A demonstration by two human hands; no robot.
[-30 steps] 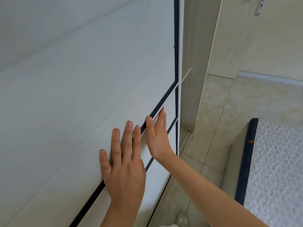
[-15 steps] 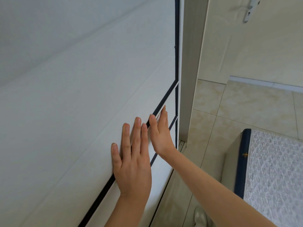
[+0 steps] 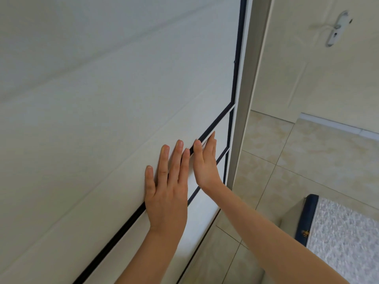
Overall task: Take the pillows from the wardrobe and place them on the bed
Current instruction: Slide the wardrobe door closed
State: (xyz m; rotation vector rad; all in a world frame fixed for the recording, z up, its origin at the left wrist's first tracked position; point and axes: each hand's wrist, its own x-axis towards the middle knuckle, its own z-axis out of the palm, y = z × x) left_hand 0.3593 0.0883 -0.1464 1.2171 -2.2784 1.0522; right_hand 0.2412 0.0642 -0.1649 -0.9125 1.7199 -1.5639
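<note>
Wardrobe door [image 3: 98, 124]: white sliding panel with thin black trim lines, filling everything to the left of and above both hands; shut, so the pillows are not visible anywhere. Left hand [image 3: 167, 193]: laid flat, palm against the panel, fingers straight and slightly spread, gripping nothing; it lies across one black trim line. Right hand [image 3: 206, 162]: just beside the left hand, to its right and slightly farther up the panel, also flat and outstretched, fingers together, fingertips [image 3: 198, 143] touching the black trim; holding nothing. Wardrobe frame [image 3: 245, 95]: pale upright strip immediately right of the right hand, at the door's edge. Floor [image 3: 291, 160]: beige marbled tiles, right of and below the right forearm. Bed [image 3: 346, 240]: corner of a mattress with grey-white patterned top and dark blue edging, well to the right of the right forearm, low in view. Room door with white lever handle [image 3: 336, 27]: far upper right, well apart from both hands.
</note>
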